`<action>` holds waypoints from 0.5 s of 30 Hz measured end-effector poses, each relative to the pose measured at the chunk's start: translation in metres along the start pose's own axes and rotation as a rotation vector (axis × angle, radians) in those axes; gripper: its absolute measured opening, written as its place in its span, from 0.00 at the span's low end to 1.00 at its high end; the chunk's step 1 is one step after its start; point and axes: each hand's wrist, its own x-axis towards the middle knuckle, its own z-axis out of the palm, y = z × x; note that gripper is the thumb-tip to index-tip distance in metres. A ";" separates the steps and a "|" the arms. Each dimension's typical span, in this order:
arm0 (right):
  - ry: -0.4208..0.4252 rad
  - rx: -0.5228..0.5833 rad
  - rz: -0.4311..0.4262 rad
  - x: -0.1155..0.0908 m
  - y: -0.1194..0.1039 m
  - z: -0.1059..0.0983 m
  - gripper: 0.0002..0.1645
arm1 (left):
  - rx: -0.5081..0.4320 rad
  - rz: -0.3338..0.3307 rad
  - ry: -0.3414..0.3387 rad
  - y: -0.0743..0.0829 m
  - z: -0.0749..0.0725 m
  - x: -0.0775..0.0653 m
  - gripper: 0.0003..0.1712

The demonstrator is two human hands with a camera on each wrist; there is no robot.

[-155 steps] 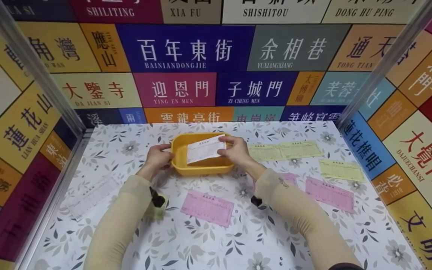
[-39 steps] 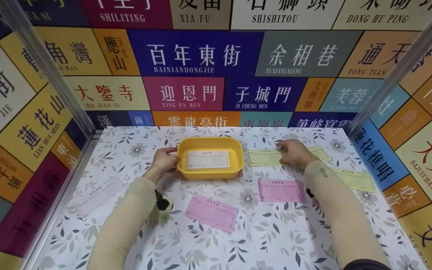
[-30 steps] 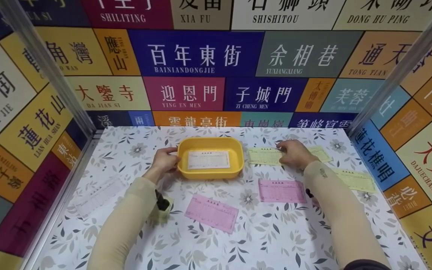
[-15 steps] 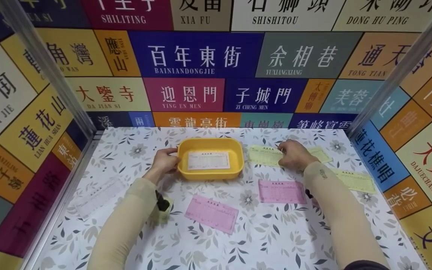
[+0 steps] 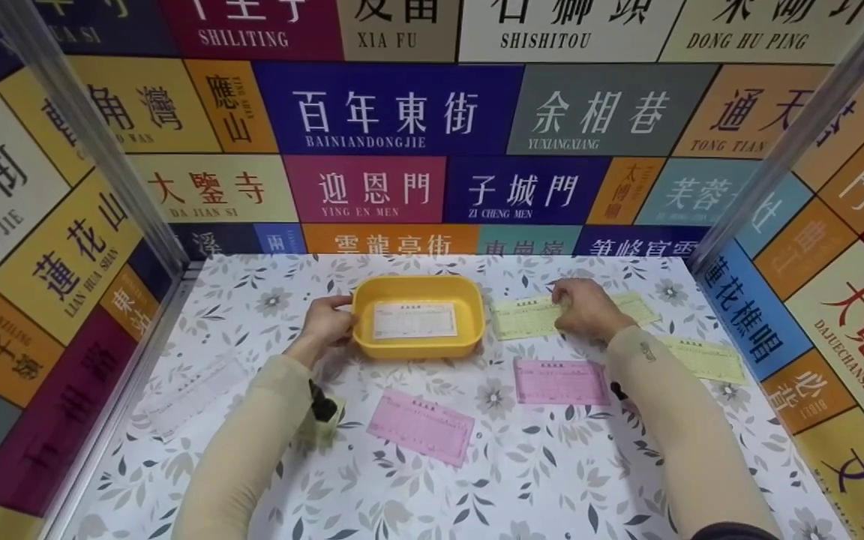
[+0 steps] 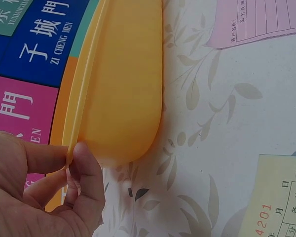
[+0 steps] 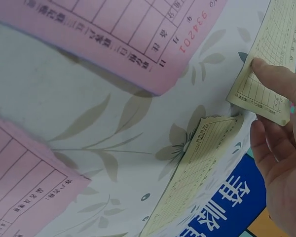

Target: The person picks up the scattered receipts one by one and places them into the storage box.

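Note:
My left hand (image 5: 325, 324) pinches the left end of a yellow plastic tub (image 5: 418, 349) by its rim; the left wrist view shows thumb and fingers on the tub's lip (image 6: 84, 98). Inside the tub lies a white printed receipt slip (image 5: 415, 321). To its right, my right hand (image 5: 591, 309) pinches a yellow receipt slip (image 5: 526, 318). The right wrist view has my thumb on top of this slip (image 7: 274, 54) and my fingers at its underside, its near end raised. A second yellow slip (image 5: 636, 306) lies just beyond the hand, partly covered by it.
Two pink slips (image 5: 421, 426) (image 5: 561, 382) lie in front of the tub. Another yellow slip (image 5: 706, 358) is at the right, and one more (image 5: 319, 431) sits under my left forearm. A white slip (image 5: 196, 397) lies far left. Printed walls (image 5: 387, 109) enclose the flowered tabletop.
My right hand has let go of the white slip, now in the tub, and moved right to the yellow slips. The pinched yellow slip has just shifted slightly. My left hand stays at the tub.

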 end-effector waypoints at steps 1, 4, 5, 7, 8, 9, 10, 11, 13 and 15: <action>-0.001 0.006 0.002 0.000 0.000 0.000 0.29 | -0.001 -0.001 0.001 0.000 0.000 0.000 0.39; -0.007 0.017 0.018 -0.003 0.000 -0.001 0.21 | 0.000 -0.004 0.002 0.000 0.000 -0.001 0.40; -0.011 0.023 0.021 -0.004 0.000 -0.002 0.21 | 0.001 -0.007 0.004 0.000 0.000 -0.001 0.40; -0.011 0.039 0.024 -0.006 0.001 -0.004 0.20 | 0.000 -0.019 0.005 0.000 0.000 -0.001 0.40; -0.010 0.057 0.031 -0.007 0.001 -0.005 0.20 | -0.001 -0.022 0.003 0.000 0.000 -0.001 0.40; -0.010 0.066 0.022 -0.009 0.002 -0.006 0.21 | -0.002 -0.025 0.001 0.001 0.000 -0.001 0.40; -0.007 0.078 0.025 -0.011 0.002 -0.008 0.22 | -0.001 -0.026 0.000 0.001 0.000 -0.001 0.40; -0.003 0.088 0.025 -0.012 0.002 -0.009 0.22 | -0.001 -0.026 0.003 0.001 0.000 -0.001 0.40; 0.005 0.107 0.033 -0.014 0.002 -0.011 0.23 | -0.001 -0.016 0.003 0.001 0.000 -0.001 0.40; 0.020 0.087 0.019 -0.015 0.001 -0.012 0.23 | -0.007 0.007 0.003 0.000 0.000 -0.002 0.40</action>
